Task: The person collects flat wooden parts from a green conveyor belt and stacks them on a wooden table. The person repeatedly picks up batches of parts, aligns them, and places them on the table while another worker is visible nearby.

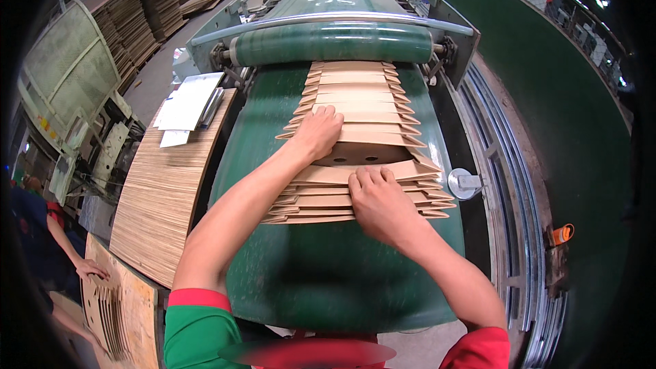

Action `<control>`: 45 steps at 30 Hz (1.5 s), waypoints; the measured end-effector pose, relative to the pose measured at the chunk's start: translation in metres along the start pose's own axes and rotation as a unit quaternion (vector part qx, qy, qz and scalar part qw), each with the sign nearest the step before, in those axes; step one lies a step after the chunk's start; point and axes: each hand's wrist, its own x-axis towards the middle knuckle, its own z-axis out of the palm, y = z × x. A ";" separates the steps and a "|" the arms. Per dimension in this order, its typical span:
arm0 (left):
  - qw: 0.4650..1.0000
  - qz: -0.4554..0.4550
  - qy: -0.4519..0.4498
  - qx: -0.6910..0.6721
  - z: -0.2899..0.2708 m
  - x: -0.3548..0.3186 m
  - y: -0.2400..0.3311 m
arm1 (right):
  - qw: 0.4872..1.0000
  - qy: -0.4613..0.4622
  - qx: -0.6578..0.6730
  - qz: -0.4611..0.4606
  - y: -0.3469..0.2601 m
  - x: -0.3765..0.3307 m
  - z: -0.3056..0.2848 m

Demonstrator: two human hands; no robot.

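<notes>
Green belt [328, 266] nearest, just this side of left hand [321, 131] and right hand [383, 205], and under all the cardboard between and past both. Low on the left, well apart from the hands, a co-worker's arm [63, 238] by a wooden bench [142, 297] with a smaller cardboard bunch [108, 314]. Under the right hand, a near bunch of brown folded cardboard [318, 199], with fingers bent over the top edges. Between the hands, a gap with a darker panel [355, 154] and two round holes. A bit farther, left hand curled almost like a fist on the front of a far row of brown folded cardboard [365, 99]. Thumbs hidden, so cannot tell how tight. Off to the left hand's left, white papers [188, 106]. Straight past the left hand, a green roller [335, 42].

Maybe bent edges, from squeezing too hard. Maybe a slide or tumble into the gap, from letting go too soon on one side.

No brand, label or writing clear enough to read, even on the papers.
</notes>
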 end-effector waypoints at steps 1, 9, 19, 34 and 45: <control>1.000 -0.005 0.000 0.001 -0.003 0.001 -0.001 | 1.000 0.003 -0.009 -0.005 0.000 0.000 -0.002; 0.978 0.004 -0.203 -0.058 -0.045 0.017 -0.011 | 0.999 0.016 -0.037 -0.017 -0.011 -0.013 -0.017; 0.969 0.038 -0.238 -0.054 -0.034 0.036 -0.030 | 1.000 0.000 -0.017 -0.013 -0.025 -0.027 -0.019; 0.952 0.105 -0.287 -0.033 -0.157 -0.157 0.106 | 0.998 -0.014 0.024 -0.063 -0.101 -0.133 -0.089; 0.964 -0.027 -0.259 -0.058 -0.169 -0.130 0.070 | 0.993 0.039 0.012 -0.113 -0.050 -0.048 -0.120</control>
